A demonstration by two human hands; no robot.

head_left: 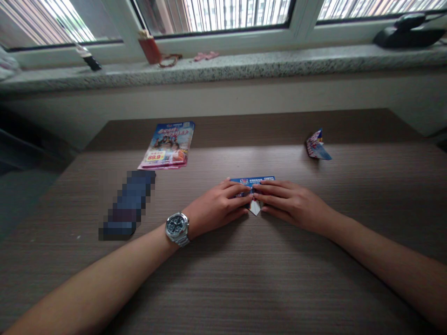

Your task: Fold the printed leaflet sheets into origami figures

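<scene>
A partly folded flyer [256, 180], blue along its far edge, lies on the table in front of me. Its near end comes to a white point [255, 209]. From the left, my left hand [220, 202] holds the paper with its fingers closed on it, and a metal watch [177, 226] sits on that wrist. My right hand [293, 202] grips the flyer from the other side. The fingertips of both hands nearly meet over its middle and hide much of the folds.
A stack of printed flyers [169, 144] lies at the back left of the brown table [223, 284], with a blurred-out dark object [127, 204] nearer me. A folded paper piece [317, 145] stands at the back right. Several small items rest on the stone windowsill [244, 67].
</scene>
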